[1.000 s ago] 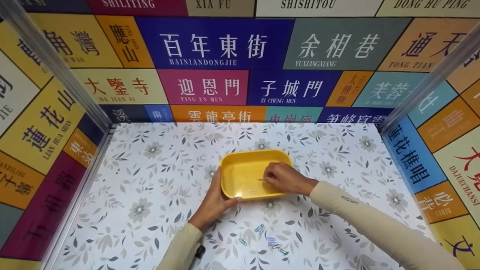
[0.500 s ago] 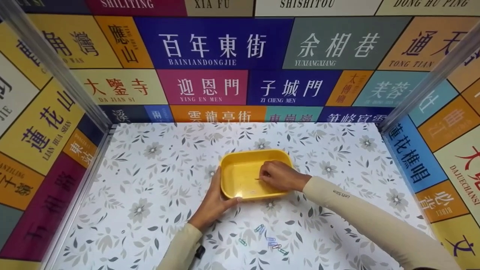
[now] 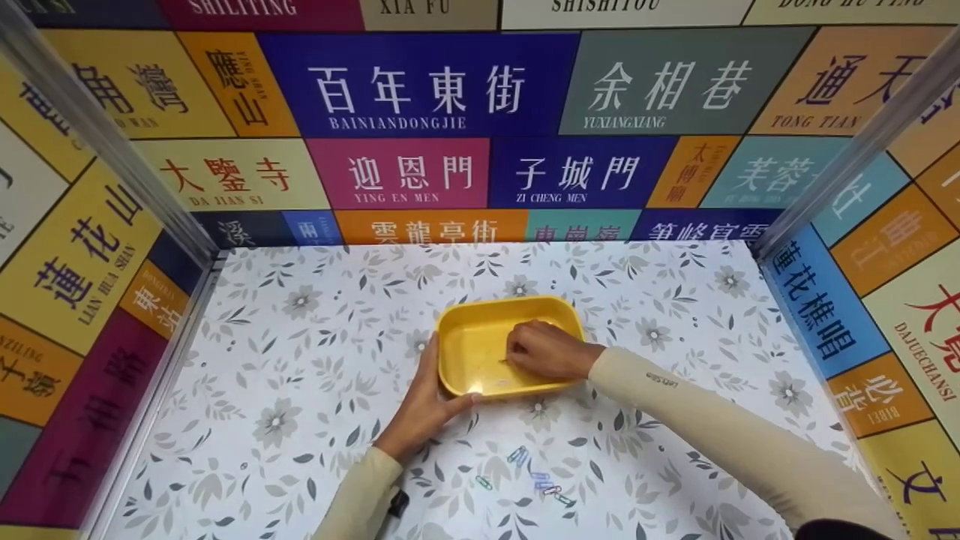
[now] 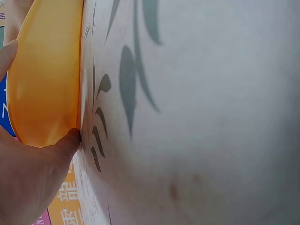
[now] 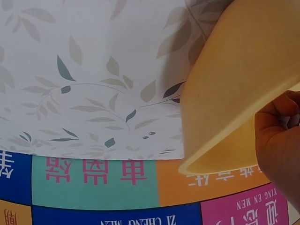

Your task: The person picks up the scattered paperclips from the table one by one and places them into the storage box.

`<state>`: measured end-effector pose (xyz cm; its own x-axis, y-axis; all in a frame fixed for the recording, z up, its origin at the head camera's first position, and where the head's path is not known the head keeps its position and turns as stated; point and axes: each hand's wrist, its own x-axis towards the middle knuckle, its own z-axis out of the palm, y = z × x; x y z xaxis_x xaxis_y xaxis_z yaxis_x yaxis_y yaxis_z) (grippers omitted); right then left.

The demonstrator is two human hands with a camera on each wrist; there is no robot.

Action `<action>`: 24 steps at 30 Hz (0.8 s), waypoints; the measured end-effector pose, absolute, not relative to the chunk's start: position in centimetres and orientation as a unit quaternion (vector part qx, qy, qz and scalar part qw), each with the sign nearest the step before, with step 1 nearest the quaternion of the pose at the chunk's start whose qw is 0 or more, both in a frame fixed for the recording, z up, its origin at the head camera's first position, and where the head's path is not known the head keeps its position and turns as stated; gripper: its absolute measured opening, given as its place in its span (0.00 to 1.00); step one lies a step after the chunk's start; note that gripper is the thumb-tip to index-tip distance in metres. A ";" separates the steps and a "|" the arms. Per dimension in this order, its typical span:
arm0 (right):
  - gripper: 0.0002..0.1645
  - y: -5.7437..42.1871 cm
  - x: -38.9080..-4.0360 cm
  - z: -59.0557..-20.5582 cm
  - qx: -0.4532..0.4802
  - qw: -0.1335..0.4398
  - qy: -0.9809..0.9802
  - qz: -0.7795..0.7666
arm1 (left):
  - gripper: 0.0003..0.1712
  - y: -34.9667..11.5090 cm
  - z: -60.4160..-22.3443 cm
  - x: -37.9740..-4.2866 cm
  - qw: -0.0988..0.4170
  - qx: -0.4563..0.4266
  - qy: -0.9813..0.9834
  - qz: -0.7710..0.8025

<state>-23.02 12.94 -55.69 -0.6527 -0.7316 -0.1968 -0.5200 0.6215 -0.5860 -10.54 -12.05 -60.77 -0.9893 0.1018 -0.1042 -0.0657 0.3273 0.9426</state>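
A yellow plastic tray (image 3: 465, 319) with rounded corners stands on the flower-patterned table. My left hand (image 3: 424, 409) holds its near-left corner, the thumb along the near side and the fingers along the left wall. In the left wrist view the thumb (image 4: 68, 143) presses low on the tray's side. Inside the tray, my right hand (image 3: 544, 350) has its fingers curled and pinches a small thin reddish paper clip (image 3: 503, 361), of which only a tip shows. A small pale thing (image 3: 501, 382) lies on the tray floor near the front wall.
Several coloured paper clips (image 3: 540, 480) lie loose on the table in front of the tray, with a green one (image 3: 484, 482) a little apart to the left. Panels with large printed characters (image 3: 420, 82) wall in the back and both sides.
My right hand has moved slightly left inside the tray with the paper clip. The left hand and the tray hold their place; the head view has shifted a little.
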 end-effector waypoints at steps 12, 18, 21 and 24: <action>0.13 11.6 -23.2 -55.7 -0.357 0.232 0.873 -0.238 | 0.76 -12.1 -60.6 -10.5 0.076 0.004 0.815 0.575; 0.12 11.5 -23.4 -55.8 -0.351 0.248 0.870 -0.243 | 0.76 -12.1 -60.5 -10.4 0.081 0.001 0.817 0.571; 0.10 11.6 -23.4 -55.6 -0.346 0.247 0.870 -0.247 | 0.76 -12.1 -60.6 -10.4 0.078 0.005 0.815 0.573; 0.09 11.8 -23.5 -55.5 -0.348 0.236 0.874 -0.244 | 0.76 -12.2 -60.7 -10.5 0.072 0.014 0.814 0.576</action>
